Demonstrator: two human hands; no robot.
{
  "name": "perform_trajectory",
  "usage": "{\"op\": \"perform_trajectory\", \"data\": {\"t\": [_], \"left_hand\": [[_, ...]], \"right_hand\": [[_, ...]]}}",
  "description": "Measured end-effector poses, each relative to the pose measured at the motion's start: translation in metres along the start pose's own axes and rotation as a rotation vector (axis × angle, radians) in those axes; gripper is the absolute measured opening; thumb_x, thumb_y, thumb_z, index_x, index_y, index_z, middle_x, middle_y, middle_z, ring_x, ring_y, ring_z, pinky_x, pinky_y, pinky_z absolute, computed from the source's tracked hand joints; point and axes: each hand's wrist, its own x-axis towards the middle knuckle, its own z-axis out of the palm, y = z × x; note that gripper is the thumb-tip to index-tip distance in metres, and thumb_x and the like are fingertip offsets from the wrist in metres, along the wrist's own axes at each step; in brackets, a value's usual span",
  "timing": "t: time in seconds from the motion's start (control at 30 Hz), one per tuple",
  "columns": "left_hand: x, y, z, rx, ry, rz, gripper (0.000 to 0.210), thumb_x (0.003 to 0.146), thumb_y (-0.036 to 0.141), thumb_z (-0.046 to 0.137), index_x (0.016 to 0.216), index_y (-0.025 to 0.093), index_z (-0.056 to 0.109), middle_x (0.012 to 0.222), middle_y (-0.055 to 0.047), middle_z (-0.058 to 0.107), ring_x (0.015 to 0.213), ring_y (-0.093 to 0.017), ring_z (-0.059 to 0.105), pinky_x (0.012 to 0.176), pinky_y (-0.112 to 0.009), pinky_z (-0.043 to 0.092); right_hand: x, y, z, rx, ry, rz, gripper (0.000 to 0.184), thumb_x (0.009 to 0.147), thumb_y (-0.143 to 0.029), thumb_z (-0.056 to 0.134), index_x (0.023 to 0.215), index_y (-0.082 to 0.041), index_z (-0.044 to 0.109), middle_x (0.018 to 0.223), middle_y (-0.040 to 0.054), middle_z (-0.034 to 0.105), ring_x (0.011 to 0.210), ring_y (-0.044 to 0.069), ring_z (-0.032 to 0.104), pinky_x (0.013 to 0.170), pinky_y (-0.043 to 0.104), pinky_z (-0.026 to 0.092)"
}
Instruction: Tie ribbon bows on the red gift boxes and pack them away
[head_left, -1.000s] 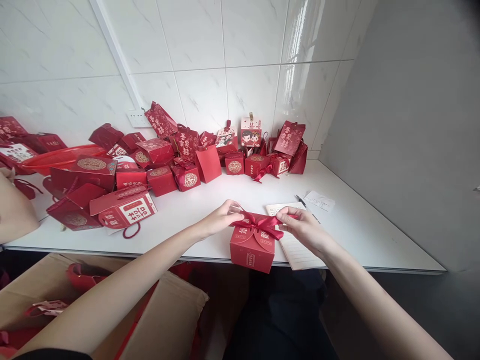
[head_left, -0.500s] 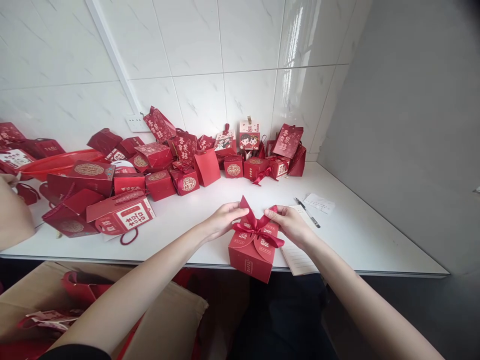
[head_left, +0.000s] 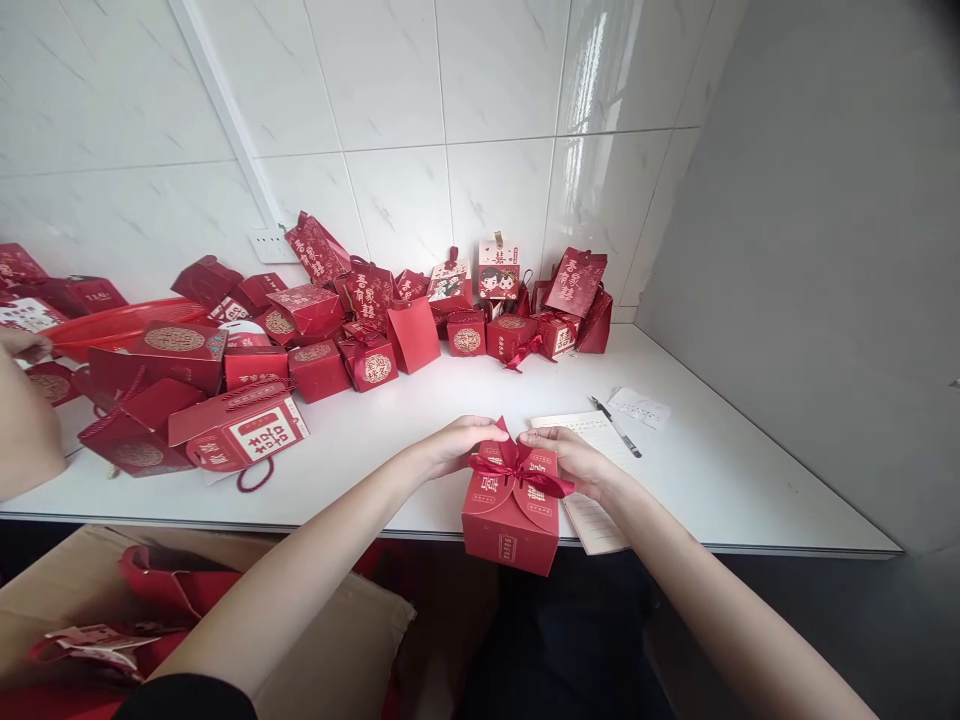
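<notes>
A red gift box (head_left: 510, 525) with pale lettering sits at the table's front edge, its front overhanging. Across its lid lies a dark red ribbon (head_left: 546, 483) tied in a bow, one tail rising between my hands. My left hand (head_left: 469, 440) is closed at the ribbon's upright end on the left. From the right, my right hand (head_left: 566, 455) has its thumb and fingers closed at the bow's other upper part; the fingers partly cover the ribbon. A lined notebook (head_left: 596, 525) lies under and beside the box.
A pen (head_left: 616, 427) and a slip of paper (head_left: 639, 407) lie to the right on the white table (head_left: 720, 460). Many red boxes (head_left: 319, 370) line the wall. A red basket (head_left: 127, 325) and another person's arm (head_left: 30, 430) are at left. An open carton (head_left: 345, 630) stands below.
My hands have come closer together and lower over the bow. The ribbon's raised ends stand shorter, and the box has shifted slightly right and nearer. The other person's hand has moved slightly.
</notes>
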Motion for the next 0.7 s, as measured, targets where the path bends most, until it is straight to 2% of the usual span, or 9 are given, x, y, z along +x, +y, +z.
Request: {"op": "perform_trajectory", "data": {"t": [0.17,0.3,0.43,0.57,0.63,0.7], "left_hand": [[0.003,-0.006,-0.002,0.003,0.005,-0.044,0.017,0.06,0.022,0.058,0.052,0.017,0.044,0.047,0.005,0.039,0.044,-0.008,0.035,0.047,-0.022,0.028],[0.001,-0.011,-0.001,0.005,0.025,-0.08,0.015,0.059,0.024,0.053,0.05,0.018,0.042,0.048,0.003,0.042,0.045,-0.01,0.038,0.047,-0.024,0.03],[0.001,-0.013,-0.001,0.026,0.099,-0.072,0.014,0.06,0.024,0.057,0.052,0.017,0.047,0.049,0.003,0.046,0.047,-0.01,0.041,0.049,-0.024,0.033],[-0.002,-0.01,-0.003,0.027,0.27,0.05,0.011,0.064,0.025,0.06,0.065,0.016,0.056,0.067,-0.001,0.058,0.06,-0.013,0.053,0.056,-0.024,0.039],[-0.011,-0.009,-0.002,0.0,0.415,0.174,0.015,0.07,0.03,0.057,0.076,0.016,0.056,0.087,-0.004,0.06,0.078,-0.016,0.058,0.066,-0.025,0.044],[-0.026,-0.011,0.004,-0.03,0.581,0.317,0.017,0.077,0.034,0.051,0.085,0.019,0.053,0.103,-0.004,0.057,0.096,-0.017,0.056,0.078,-0.025,0.044]], "right_hand": [[-0.003,0.003,-0.004,0.005,-0.029,0.015,0.035,0.044,-0.031,0.088,0.063,-0.014,0.064,0.057,-0.002,0.061,0.049,0.009,0.054,0.047,0.02,0.043],[-0.007,0.002,-0.005,-0.03,-0.032,0.025,0.031,0.048,-0.026,0.085,0.071,-0.014,0.067,0.062,0.0006,0.065,0.052,0.011,0.058,0.049,0.022,0.045],[-0.007,0.005,-0.008,-0.062,-0.019,0.009,0.03,0.049,-0.025,0.084,0.071,-0.014,0.067,0.064,0.0017,0.066,0.054,0.012,0.059,0.051,0.023,0.046],[-0.008,0.006,-0.009,-0.106,-0.009,-0.014,0.031,0.05,-0.028,0.082,0.073,-0.014,0.066,0.068,0.0039,0.067,0.059,0.015,0.06,0.054,0.025,0.047],[-0.01,0.003,-0.011,-0.143,0.031,-0.04,0.031,0.053,-0.03,0.081,0.074,-0.013,0.065,0.072,0.0067,0.067,0.063,0.018,0.061,0.059,0.03,0.05],[-0.015,-0.004,-0.012,-0.18,0.124,-0.105,0.029,0.06,-0.033,0.078,0.079,-0.015,0.064,0.084,0.0094,0.067,0.074,0.021,0.063,0.07,0.035,0.051]]}}
